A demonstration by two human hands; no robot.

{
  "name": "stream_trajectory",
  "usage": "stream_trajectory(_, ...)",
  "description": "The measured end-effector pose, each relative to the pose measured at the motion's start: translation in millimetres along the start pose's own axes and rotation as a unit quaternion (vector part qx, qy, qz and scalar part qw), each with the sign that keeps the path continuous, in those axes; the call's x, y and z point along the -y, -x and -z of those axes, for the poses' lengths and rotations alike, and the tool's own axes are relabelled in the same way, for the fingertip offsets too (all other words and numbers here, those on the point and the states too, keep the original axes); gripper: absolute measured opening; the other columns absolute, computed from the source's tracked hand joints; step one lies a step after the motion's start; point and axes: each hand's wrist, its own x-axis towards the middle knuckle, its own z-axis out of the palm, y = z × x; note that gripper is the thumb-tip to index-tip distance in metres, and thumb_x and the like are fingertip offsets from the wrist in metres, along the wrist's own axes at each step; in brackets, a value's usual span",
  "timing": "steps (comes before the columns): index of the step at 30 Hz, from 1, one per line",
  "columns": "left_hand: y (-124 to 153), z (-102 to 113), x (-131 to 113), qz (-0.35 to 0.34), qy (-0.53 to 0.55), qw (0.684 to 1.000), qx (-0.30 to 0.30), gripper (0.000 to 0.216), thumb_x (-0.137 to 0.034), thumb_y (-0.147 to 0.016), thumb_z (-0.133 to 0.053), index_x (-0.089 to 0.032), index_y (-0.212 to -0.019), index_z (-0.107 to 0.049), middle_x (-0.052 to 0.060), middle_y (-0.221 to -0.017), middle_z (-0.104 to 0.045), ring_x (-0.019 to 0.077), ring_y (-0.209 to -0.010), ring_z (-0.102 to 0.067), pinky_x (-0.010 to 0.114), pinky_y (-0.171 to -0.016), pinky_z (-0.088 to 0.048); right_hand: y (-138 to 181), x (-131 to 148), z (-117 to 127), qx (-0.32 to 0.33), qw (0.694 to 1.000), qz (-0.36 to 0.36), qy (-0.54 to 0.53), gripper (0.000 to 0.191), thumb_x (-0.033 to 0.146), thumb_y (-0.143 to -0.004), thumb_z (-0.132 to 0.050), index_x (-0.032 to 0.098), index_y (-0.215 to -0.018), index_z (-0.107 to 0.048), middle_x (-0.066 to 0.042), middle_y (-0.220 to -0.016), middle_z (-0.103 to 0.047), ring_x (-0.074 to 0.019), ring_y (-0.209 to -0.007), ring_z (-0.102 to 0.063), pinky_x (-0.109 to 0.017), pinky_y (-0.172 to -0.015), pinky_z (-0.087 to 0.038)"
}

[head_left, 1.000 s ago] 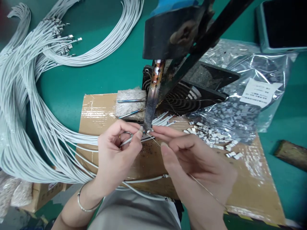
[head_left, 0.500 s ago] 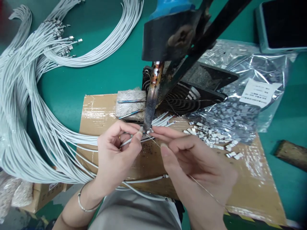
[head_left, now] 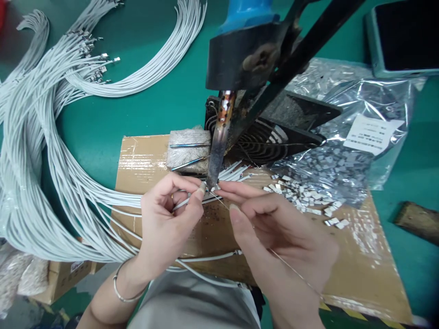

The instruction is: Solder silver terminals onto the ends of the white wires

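My left hand (head_left: 173, 212) pinches a white cable (head_left: 181, 204) near its end, right below the tip of a soldering iron (head_left: 215, 160). The iron points down from a black holder (head_left: 240, 57). In my right hand (head_left: 281, 233) a thin solder wire (head_left: 291, 265) runs across the palm, and its end reaches the iron's tip. The fingertips of that hand also touch a small metal terminal (head_left: 215, 188) at the tip. Just where cable, terminal and solder meet is partly hidden by my fingers.
White cables (head_left: 24, 183) lie bundled at the left. A cardboard sheet (head_left: 360, 256) covers the work area, with loose metal terminals (head_left: 308, 194) on it. Behind are a fan (head_left: 264, 137), a plastic bag of terminals (head_left: 356, 151) and a wrapped block (head_left: 188, 148). A phone (head_left: 404, 39) lies far right.
The whole view has shifted very slightly. Both hands keep the same grip at the iron's tip, and nothing else has visibly moved.
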Motion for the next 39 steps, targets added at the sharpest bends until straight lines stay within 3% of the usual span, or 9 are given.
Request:
stream_trajectory(7,0.2,2.1,1.1,0.006,-0.011,1.0,0.001,0.017,-0.007,-0.074,-0.085,-0.018,-0.07,-0.074,0.003,-0.083,-0.082,0.0063,-0.051,-0.05,0.018,-0.044,-0.036,1.1,1.7,-2.3,-0.009,1.0,-0.02,-0.003,0.023,0.011,-0.098,-0.073,0.024,-0.081,-0.066,-0.005,-0.121,-0.085,-0.0211,-0.106,-0.085,-0.034,-0.103,-0.068)
stream_trajectory(24,0.8,-0.1,0.5,0.005,0.0,1.0,-0.004,0.018,-0.004,-0.072,-0.085,-0.018,-0.068,-0.074,0.003,-0.081,-0.081,0.005,-0.05,-0.046,0.017,-0.044,-0.033,1.5,4.3,-4.8,-0.022,0.999,-0.037,-0.013,0.023,0.011,-0.099,-0.075,0.024,-0.082,-0.067,-0.003,-0.12,-0.085,-0.0177,-0.105,-0.084,-0.028,-0.1,-0.067)
stream_trajectory(35,0.5,2.9,2.2,0.007,-0.016,1.0,-0.006,0.016,-0.009,-0.073,-0.087,-0.018,-0.069,-0.074,0.004,-0.083,-0.081,0.0065,-0.051,-0.049,0.019,-0.044,-0.035,1.2,0.5,-2.7,-0.011,1.0,-0.023,-0.002,0.021,0.013,-0.098,-0.074,0.024,-0.081,-0.067,-0.007,-0.119,-0.085,-0.0233,-0.107,-0.084,-0.038,-0.103,-0.069)
stream_trajectory(39,0.0,4.2,3.6,0.015,-0.018,1.0,0.005,0.017,-0.007,-0.072,-0.087,-0.018,-0.069,-0.074,0.003,-0.084,-0.082,0.0052,-0.05,-0.046,0.018,-0.044,-0.034,2.1,-0.6,-2.7,-0.01,1.0,-0.029,0.001,0.021,0.014,-0.098,-0.074,0.025,-0.081,-0.068,-0.005,-0.119,-0.085,-0.0217,-0.108,-0.084,-0.035,-0.104,-0.067)
